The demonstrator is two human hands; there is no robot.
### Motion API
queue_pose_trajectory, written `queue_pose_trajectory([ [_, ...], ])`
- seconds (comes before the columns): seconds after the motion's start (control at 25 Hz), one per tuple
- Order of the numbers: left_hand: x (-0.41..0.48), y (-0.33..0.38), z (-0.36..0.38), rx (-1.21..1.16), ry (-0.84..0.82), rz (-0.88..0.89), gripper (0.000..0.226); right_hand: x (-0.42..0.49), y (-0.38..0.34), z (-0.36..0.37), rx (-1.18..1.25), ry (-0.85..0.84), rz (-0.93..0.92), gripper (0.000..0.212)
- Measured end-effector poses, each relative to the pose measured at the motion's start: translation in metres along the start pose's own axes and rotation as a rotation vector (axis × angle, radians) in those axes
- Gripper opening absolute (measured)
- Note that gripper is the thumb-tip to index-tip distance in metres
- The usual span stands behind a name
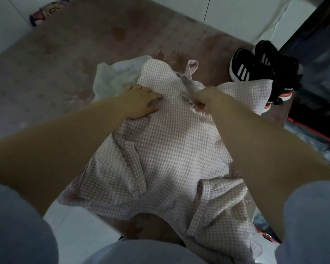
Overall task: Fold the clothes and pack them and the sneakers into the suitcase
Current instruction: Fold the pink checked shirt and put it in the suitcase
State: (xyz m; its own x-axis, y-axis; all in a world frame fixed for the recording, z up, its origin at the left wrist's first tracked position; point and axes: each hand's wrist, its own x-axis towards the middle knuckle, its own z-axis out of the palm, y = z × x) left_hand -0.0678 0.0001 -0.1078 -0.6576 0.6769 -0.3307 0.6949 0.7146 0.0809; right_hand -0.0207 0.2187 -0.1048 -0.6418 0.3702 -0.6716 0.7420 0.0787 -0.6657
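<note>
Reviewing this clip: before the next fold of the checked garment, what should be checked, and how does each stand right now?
1. Left hand flat on the checked garment, pinning it: ok.
2. Right hand grip on the strap: ok.
3. Garment lying smooth: not ok, its near right corner is bunched.
4. Sneakers waiting on the rug: ok.
5. Suitcase open with room: cannot tell, only its edge shows.
</note>
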Motion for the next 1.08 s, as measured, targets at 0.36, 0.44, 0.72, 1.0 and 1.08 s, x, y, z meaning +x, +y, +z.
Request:
queue_pose_trajectory([
  [0.36, -0.005, 0.018, 0.002, -0.005, -0.069, -0.057, 0.053, -0.083, -0.017, -0.082, 0.575, 0.107, -0.455, 0.019],
  [0.44, -0.007, 0.034, -0.014, -0.183, -0.022, -0.121, 0.05, -0.124, -0.008, -0.079, 0.382, -0.041, -0.716, 0.028],
  [0.72, -0.024, 0.076, -0.083, -1.313, 0.167, -0.251, 0.039, -0.184, 0.114, -0.024, -1.111, 0.014, -1.135, 0.036],
  [1.0, -0.023, 0.086, -0.05, -0.804, 0.133, -0.119, 0.037, -0.229, 0.215, -0.013, -1.398, -0.281, -0.841, 0.053],
  [1.08, -0.016, 0.073, -0.047, -0.665, 0.221, -0.225, 0.053, -0.24, 0.199, -0.021, -1.326, -0.402, -0.74, 0.038],
])
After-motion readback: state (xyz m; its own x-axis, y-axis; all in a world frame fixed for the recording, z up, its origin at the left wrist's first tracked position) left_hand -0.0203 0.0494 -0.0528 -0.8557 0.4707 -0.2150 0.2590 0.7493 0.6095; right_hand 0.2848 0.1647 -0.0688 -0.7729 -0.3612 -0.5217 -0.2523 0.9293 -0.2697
